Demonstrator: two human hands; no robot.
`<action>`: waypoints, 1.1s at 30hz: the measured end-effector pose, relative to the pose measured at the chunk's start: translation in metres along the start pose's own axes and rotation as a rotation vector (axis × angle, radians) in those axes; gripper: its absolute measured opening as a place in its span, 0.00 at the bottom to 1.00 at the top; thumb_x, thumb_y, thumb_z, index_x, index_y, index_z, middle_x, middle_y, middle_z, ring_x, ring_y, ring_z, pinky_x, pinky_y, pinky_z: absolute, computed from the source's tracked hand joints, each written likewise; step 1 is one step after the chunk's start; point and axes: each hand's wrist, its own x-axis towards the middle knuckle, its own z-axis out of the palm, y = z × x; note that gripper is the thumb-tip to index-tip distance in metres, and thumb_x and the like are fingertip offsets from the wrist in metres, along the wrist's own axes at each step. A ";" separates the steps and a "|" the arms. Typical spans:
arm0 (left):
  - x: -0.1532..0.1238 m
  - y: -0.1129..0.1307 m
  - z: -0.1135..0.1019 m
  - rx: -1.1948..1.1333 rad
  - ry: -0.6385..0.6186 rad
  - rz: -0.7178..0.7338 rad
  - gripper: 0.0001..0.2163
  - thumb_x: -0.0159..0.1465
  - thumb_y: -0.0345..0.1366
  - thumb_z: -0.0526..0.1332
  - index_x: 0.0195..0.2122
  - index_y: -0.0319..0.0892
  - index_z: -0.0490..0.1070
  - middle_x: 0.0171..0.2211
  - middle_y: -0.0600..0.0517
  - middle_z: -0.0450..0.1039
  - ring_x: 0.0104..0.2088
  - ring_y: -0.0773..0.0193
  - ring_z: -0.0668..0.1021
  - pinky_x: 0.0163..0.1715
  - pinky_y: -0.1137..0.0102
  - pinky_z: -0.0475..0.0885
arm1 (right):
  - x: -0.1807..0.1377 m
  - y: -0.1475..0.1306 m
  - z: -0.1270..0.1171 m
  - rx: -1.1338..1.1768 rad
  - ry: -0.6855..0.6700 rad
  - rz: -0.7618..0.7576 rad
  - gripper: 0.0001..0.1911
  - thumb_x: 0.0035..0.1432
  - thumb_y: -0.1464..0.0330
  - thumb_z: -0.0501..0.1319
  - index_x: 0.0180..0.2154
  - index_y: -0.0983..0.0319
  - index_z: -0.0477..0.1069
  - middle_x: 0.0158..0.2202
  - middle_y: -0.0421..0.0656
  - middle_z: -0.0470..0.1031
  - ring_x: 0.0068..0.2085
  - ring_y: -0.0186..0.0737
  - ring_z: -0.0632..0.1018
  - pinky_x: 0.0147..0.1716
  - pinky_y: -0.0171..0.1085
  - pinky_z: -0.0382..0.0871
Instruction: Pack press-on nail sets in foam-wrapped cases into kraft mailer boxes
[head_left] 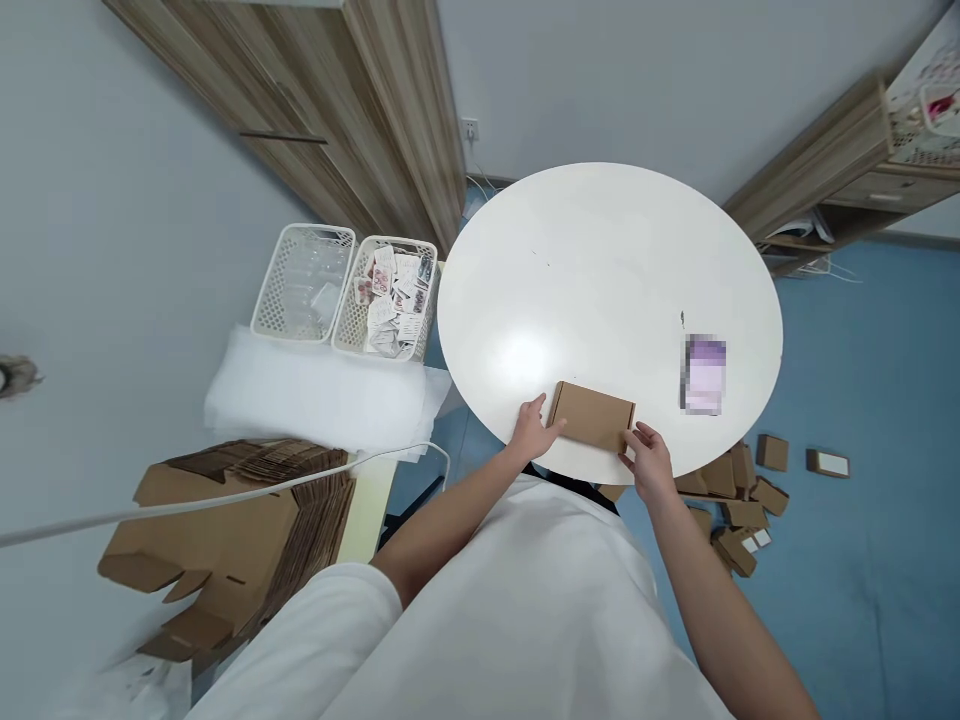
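A closed brown cardboard box (592, 415) lies near the front edge of the white oval table, slightly tilted in its lie. My left hand (534, 430) grips its left end, the thumb on the corner and the fingers spread beyond that side. At the opposite end, my right hand (646, 458) has its thumb and fingers against the right edge. The undersides of the fingers are partly hidden. To the right on the table lies a blurred-out purple and pink item (705, 375), apart from both hands.
The round-edged table (600, 250) fills the middle. Left stand two white baskets (304, 285), one with small printed packets (394, 300), above white foam sheets (322, 385) and stacked flat cardboard (225, 540). A white cable (300, 482) crosses there. Several small boxes (742, 515) lie on the floor right.
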 end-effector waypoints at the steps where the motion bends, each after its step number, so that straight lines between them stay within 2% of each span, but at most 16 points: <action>1: 0.001 0.003 -0.002 -0.018 0.005 -0.013 0.33 0.54 0.48 0.59 0.58 0.42 0.53 0.54 0.40 0.56 0.48 0.55 0.68 0.42 0.66 0.66 | 0.000 -0.007 0.001 -0.007 -0.002 0.014 0.27 0.43 0.57 0.62 0.47 0.53 0.61 0.51 0.46 0.62 0.48 0.45 0.69 0.31 0.38 0.72; 3: 0.003 0.008 -0.006 -0.036 0.016 -0.024 0.29 0.56 0.48 0.57 0.57 0.41 0.56 0.54 0.40 0.57 0.48 0.55 0.68 0.41 0.67 0.67 | 0.000 -0.018 0.005 -0.021 -0.035 0.038 0.27 0.43 0.57 0.62 0.47 0.52 0.61 0.52 0.47 0.61 0.47 0.46 0.70 0.29 0.38 0.72; 5: 0.007 0.012 -0.007 -0.030 0.046 -0.016 0.27 0.56 0.46 0.57 0.55 0.40 0.58 0.52 0.40 0.59 0.47 0.55 0.69 0.41 0.66 0.67 | -0.002 -0.026 0.010 -0.008 -0.141 0.058 0.27 0.44 0.59 0.61 0.48 0.52 0.60 0.50 0.46 0.64 0.44 0.45 0.72 0.27 0.38 0.72; 7: 0.011 0.014 -0.005 -0.035 0.021 0.037 0.26 0.56 0.44 0.58 0.54 0.41 0.59 0.49 0.42 0.64 0.44 0.57 0.71 0.41 0.66 0.68 | -0.003 -0.028 0.015 0.019 -0.187 0.035 0.27 0.44 0.62 0.60 0.49 0.52 0.59 0.48 0.46 0.66 0.41 0.43 0.74 0.26 0.38 0.71; 10: 0.013 0.017 0.000 -0.026 0.019 0.091 0.25 0.56 0.42 0.58 0.54 0.42 0.60 0.47 0.44 0.66 0.43 0.59 0.72 0.42 0.65 0.68 | -0.006 -0.023 0.016 0.054 -0.223 -0.030 0.29 0.44 0.65 0.60 0.50 0.52 0.57 0.48 0.46 0.65 0.42 0.42 0.73 0.27 0.36 0.70; 14: -0.002 0.022 0.015 0.034 0.109 0.041 0.25 0.56 0.44 0.57 0.54 0.42 0.59 0.46 0.43 0.65 0.44 0.59 0.71 0.41 0.64 0.69 | -0.012 -0.011 0.000 0.136 -0.314 -0.064 0.31 0.43 0.66 0.59 0.52 0.54 0.56 0.48 0.47 0.65 0.43 0.43 0.72 0.28 0.37 0.70; 17: -0.019 0.035 0.037 0.102 0.160 0.040 0.27 0.55 0.46 0.58 0.55 0.45 0.57 0.48 0.43 0.61 0.45 0.58 0.70 0.41 0.64 0.69 | -0.012 -0.001 -0.027 0.150 -0.295 -0.160 0.31 0.43 0.67 0.60 0.52 0.53 0.57 0.45 0.45 0.66 0.43 0.43 0.71 0.31 0.39 0.71; 20: -0.032 0.058 0.069 0.156 0.142 0.086 0.29 0.55 0.47 0.58 0.56 0.47 0.55 0.48 0.44 0.59 0.45 0.59 0.69 0.40 0.65 0.70 | -0.007 0.007 -0.067 0.150 -0.196 -0.278 0.30 0.44 0.67 0.60 0.51 0.52 0.59 0.43 0.43 0.66 0.43 0.42 0.70 0.36 0.41 0.70; 24: -0.037 0.095 0.128 0.208 -0.012 0.187 0.28 0.55 0.46 0.59 0.56 0.48 0.55 0.46 0.45 0.60 0.44 0.60 0.69 0.37 0.66 0.71 | 0.001 0.024 -0.133 0.165 -0.010 -0.342 0.30 0.45 0.66 0.59 0.53 0.54 0.58 0.46 0.44 0.65 0.45 0.41 0.70 0.44 0.42 0.66; 28: -0.035 0.121 0.204 0.299 -0.257 0.308 0.30 0.54 0.43 0.61 0.57 0.48 0.53 0.47 0.45 0.59 0.44 0.60 0.69 0.36 0.66 0.72 | 0.005 0.056 -0.198 0.187 0.244 -0.277 0.31 0.47 0.64 0.58 0.54 0.56 0.56 0.49 0.46 0.63 0.47 0.42 0.68 0.47 0.43 0.64; 31: -0.031 0.129 0.266 0.355 -0.391 0.340 0.33 0.51 0.40 0.64 0.57 0.46 0.52 0.48 0.44 0.59 0.45 0.59 0.70 0.36 0.66 0.72 | 0.008 0.085 -0.238 0.171 0.418 -0.186 0.27 0.47 0.64 0.58 0.51 0.58 0.60 0.48 0.47 0.64 0.48 0.43 0.68 0.48 0.45 0.63; 33: -0.026 0.132 0.306 0.356 -0.492 0.349 0.34 0.49 0.36 0.65 0.56 0.43 0.53 0.47 0.44 0.63 0.44 0.58 0.71 0.37 0.66 0.72 | 0.011 0.102 -0.261 0.159 0.519 -0.125 0.27 0.46 0.63 0.57 0.50 0.59 0.61 0.48 0.48 0.64 0.48 0.44 0.68 0.49 0.45 0.62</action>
